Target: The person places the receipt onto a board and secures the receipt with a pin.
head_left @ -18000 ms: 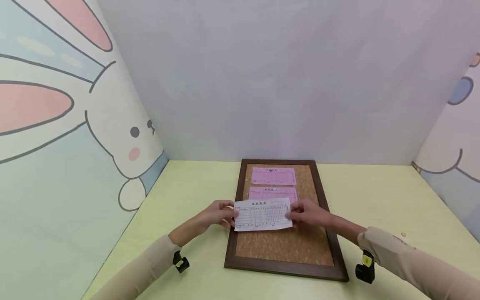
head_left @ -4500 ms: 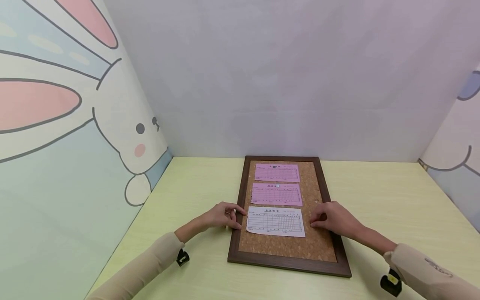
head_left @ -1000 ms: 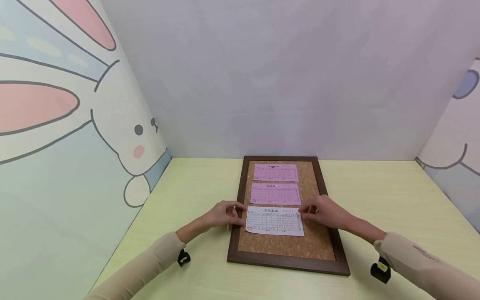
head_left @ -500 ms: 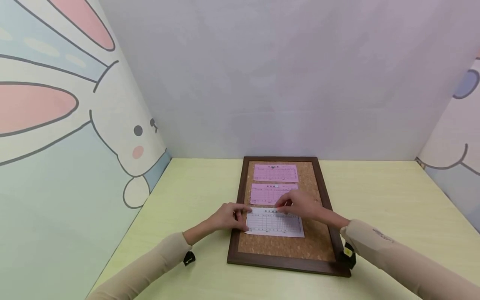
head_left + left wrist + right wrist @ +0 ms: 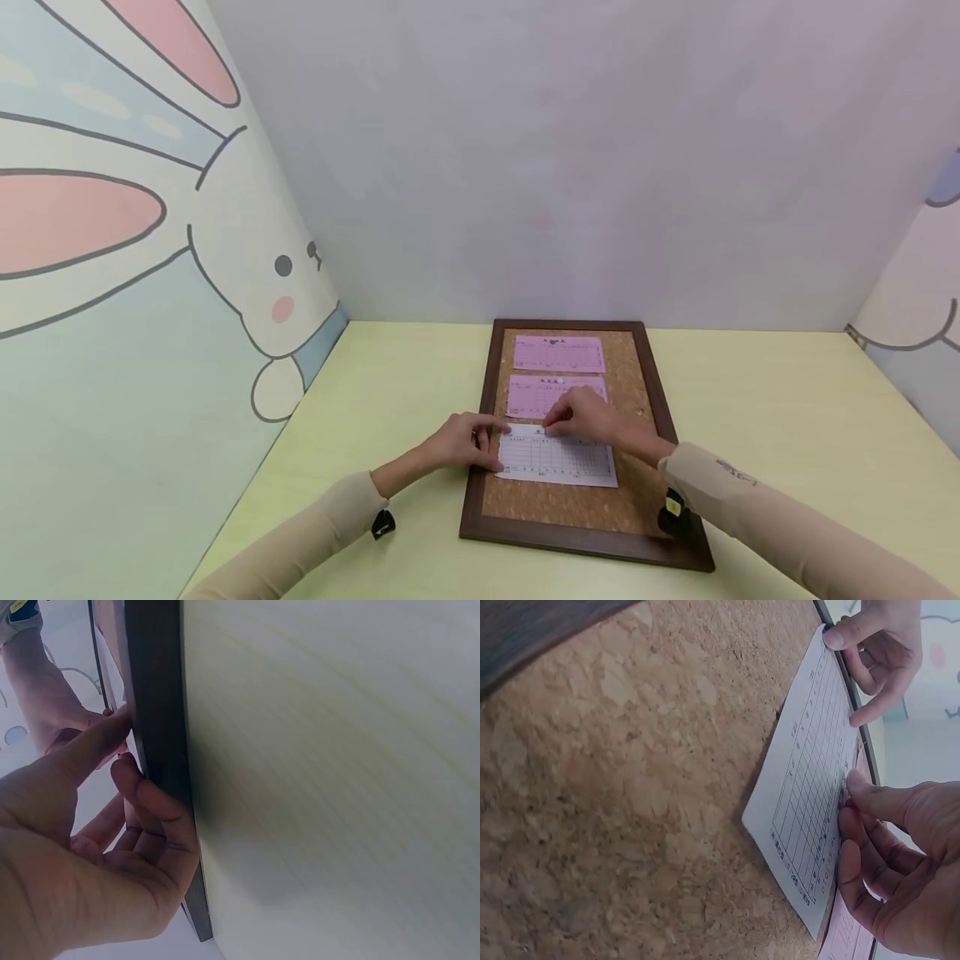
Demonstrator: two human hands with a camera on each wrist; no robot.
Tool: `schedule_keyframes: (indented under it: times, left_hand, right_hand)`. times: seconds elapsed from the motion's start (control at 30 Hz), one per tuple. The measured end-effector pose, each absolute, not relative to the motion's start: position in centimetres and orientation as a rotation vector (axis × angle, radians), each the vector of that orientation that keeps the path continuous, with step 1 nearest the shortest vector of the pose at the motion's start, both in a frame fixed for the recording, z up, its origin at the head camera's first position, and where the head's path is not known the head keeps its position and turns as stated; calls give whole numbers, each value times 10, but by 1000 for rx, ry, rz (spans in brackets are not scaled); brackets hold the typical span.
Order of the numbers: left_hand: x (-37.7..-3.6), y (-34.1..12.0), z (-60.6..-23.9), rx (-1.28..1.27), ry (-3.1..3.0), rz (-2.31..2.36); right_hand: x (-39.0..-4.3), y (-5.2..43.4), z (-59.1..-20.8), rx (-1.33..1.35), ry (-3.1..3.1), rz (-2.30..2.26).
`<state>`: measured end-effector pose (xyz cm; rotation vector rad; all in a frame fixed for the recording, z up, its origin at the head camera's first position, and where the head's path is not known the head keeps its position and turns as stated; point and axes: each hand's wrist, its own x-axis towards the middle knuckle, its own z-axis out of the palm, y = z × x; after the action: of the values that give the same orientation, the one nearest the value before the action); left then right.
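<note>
A white printed form (image 5: 551,460) lies on the framed cork board (image 5: 570,510), below two pink forms. My left hand (image 5: 459,442) rests at its left edge, thumb and index finger pressing the two left corners. In the left wrist view, the other fingers bend beside the dark frame (image 5: 161,697). My right hand (image 5: 587,415) is at the form's top edge, near the middle. Its thumb and fingers pinch a tiny thing, mostly hidden; a speck of red shows at the fingertips (image 5: 855,780), apparently a pushpin.
The upper pink form (image 5: 536,357) bears a dark pin (image 5: 553,342); the lower pink form (image 5: 525,402) bears a pale pin (image 5: 560,380). A small pale spot (image 5: 640,411) sits on the cork at right. Around the board lies the pale yellow table (image 5: 397,375), with walls beyond.
Over the longer span, the white form came down onto the cork. Lately my right hand moved left from the form's right edge to its top middle; my left fingers moved onto its left corners.
</note>
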<state>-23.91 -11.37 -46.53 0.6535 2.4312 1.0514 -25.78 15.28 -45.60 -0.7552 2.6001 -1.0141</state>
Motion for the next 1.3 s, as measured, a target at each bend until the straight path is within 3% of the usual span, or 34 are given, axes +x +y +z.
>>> schedule_keyframes:
  times: [1.3]
  left_hand:
    - [-240, -115, -463, 638, 2409, 1056]
  right_hand:
    - [-257, 146, -448, -701, 2644, -891]
